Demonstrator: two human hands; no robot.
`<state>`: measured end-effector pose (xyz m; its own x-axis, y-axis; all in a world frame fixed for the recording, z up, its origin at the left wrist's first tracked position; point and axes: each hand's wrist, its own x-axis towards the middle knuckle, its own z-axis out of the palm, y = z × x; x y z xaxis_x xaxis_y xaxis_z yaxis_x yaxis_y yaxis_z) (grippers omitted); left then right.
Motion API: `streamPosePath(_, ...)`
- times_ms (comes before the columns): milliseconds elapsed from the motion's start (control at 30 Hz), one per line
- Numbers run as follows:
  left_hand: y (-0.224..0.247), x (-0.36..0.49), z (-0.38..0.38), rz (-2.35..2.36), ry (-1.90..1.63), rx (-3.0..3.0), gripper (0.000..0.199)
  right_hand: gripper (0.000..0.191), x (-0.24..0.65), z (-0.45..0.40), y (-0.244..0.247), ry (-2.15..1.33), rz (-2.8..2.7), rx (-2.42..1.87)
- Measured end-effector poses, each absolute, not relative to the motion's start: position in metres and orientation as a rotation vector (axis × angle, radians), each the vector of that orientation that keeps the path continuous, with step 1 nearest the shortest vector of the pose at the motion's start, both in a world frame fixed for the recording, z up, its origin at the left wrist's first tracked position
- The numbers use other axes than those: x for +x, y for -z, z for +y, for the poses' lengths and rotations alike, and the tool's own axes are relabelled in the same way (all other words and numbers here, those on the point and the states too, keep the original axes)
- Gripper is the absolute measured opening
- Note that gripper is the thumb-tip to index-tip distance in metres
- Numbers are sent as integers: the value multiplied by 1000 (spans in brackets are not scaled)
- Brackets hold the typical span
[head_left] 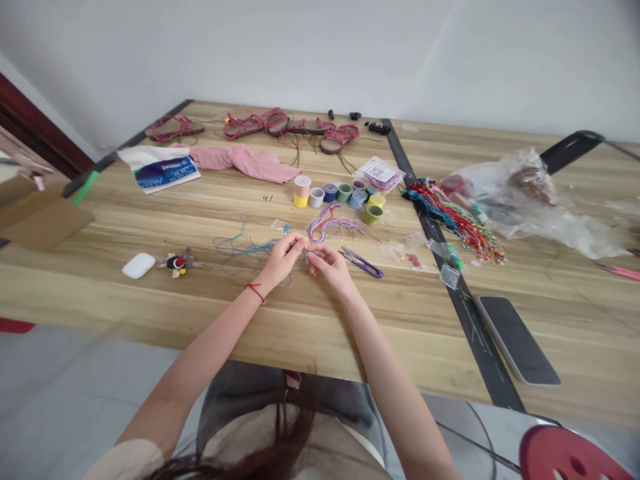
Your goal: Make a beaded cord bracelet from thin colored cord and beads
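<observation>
Thread (311,253) pinched between fingers (302,245) of left hand (281,260), right hand (328,265)

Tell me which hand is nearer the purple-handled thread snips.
Right. The right hand is just to the left of the purple-handled thread snips, close beside them; the left hand is farther left, on the far side of the right hand.
</observation>
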<state>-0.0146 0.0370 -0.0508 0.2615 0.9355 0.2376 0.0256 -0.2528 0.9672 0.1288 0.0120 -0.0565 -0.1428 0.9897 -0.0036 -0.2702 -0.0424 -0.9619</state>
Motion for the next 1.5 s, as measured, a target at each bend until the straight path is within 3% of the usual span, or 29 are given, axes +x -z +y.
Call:
streamPosePath(800,46,-10,37,867,-1158,1306,43,36,132,13,53,-1360,-1138,-1016)
streamPosePath(1033,44,-13,38,660,-943,1136,37,31,134,15,58,-1376,-1163,-1029)
streamPosePath(1300,43,-23,41,793,-833,1581,34,14,133,16,75,-1197,-1337,-1199)
streamPosePath(1500,44,-20,39,868,-838,1682,30,14,133,18,82,-1144,-1406,-1232)
